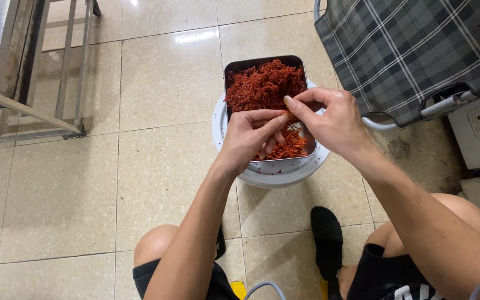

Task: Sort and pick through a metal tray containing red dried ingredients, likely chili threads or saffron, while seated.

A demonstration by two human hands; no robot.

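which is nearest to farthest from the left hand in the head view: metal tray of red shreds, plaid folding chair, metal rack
1. metal tray of red shreds: right under the left hand, fingers in the shreds.
2. plaid folding chair: upper right, past the right hand.
3. metal rack: far upper left corner.

Tray (234, 69) of shreds (262, 86) sits on a round stool (276, 175), on the floor ahead of the knees. Both hands, left hand (248, 136) and right hand (331, 119), meet over the tray's near end. Folding chair (412, 50) behind right; metal rack (34, 72) far left.
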